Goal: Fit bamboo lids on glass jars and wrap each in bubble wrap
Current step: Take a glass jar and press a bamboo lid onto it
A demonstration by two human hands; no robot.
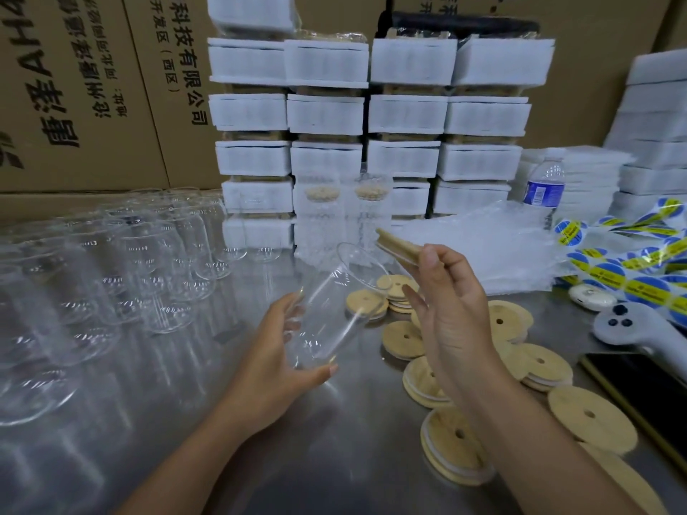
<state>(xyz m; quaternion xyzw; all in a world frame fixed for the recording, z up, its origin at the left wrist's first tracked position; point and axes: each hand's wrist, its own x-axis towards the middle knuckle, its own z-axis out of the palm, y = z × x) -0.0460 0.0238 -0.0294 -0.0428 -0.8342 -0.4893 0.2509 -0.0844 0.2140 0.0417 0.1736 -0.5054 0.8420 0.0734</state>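
My left hand grips a clear glass jar by its base, tilted so its open mouth points up and to the right. My right hand pinches a round bamboo lid edge-on, just above and right of the jar's rim, apart from it. Several loose bamboo lids with white seals lie on the steel table under and right of my right arm. Two wrapped jars stand behind. A stack of bubble wrap sheets lies at the right.
Several empty glass jars crowd the table's left. White foam-wrapped packs are stacked against cardboard boxes at the back. At the right are a water bottle, blue-yellow sticker strips, a white handheld device and a dark phone.
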